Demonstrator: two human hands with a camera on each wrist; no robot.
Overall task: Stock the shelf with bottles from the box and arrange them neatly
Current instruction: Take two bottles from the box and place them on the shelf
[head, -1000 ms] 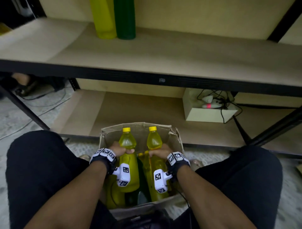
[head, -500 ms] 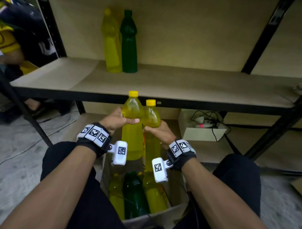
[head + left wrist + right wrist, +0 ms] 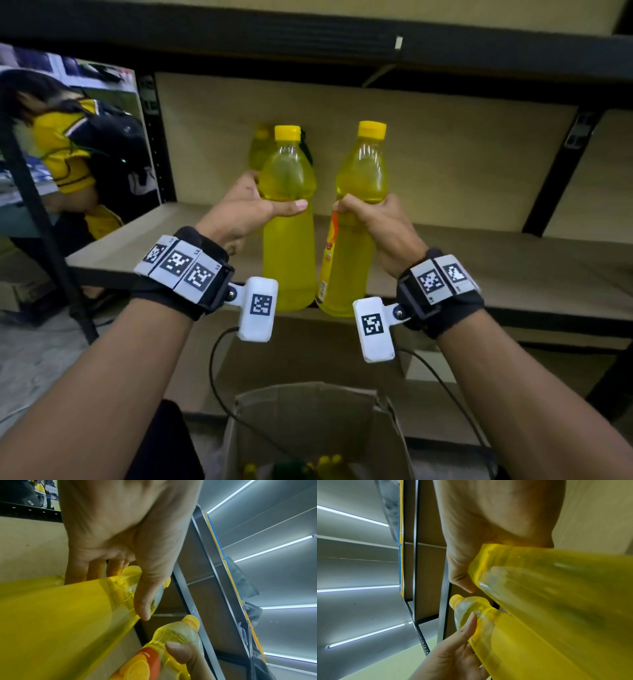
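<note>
I hold two yellow bottles upright in front of the middle shelf (image 3: 496, 260). My left hand (image 3: 253, 209) grips one yellow bottle (image 3: 287, 246) round its upper body; in the left wrist view its thumb (image 3: 145, 601) wraps that bottle (image 3: 60, 615). My right hand (image 3: 373, 222) grips the other, labelled yellow bottle (image 3: 352, 250), also seen in the right wrist view (image 3: 556, 588). Both bottle bases hang near the shelf's front edge. Behind them on the shelf stand another yellow bottle (image 3: 260, 147) and a dark green one, mostly hidden. The cardboard box (image 3: 308, 428) sits below, bottle caps showing inside.
The shelf board stretches bare to the right of the held bottles. A black upper shelf beam (image 3: 308, 34) runs overhead. Black uprights (image 3: 555, 171) frame the bay. Another person in yellow and black (image 3: 78, 154) is at the far left.
Both hands lifted their bottles out of the box and raised them to the middle shelf's height. The view tilted up, so the box now lies at the bottom edge.
</note>
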